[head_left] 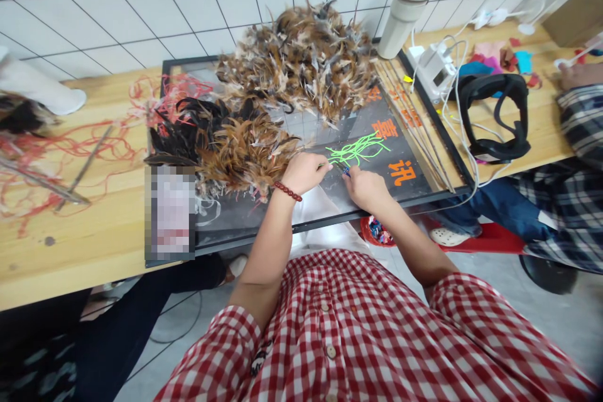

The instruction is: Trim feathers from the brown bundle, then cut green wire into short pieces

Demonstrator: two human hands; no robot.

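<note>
My left hand, with a dark red bead bracelet at its wrist, is closed in a pinch on a bright green string. My right hand is closed round a small tool with blue handles, which looks like scissors; its dark tip points at the left fingertips. Just beyond both hands, a loose bunch of green strings lies on the dark board with orange characters. To the left of my left hand is a pile of brown and black feathers.
A larger feather pile lies at the back beside a white bottle. Thin sticks run along the board's right side. Further right are a power strip, a black headset-like strap and another person's sleeve. Red strings spread left.
</note>
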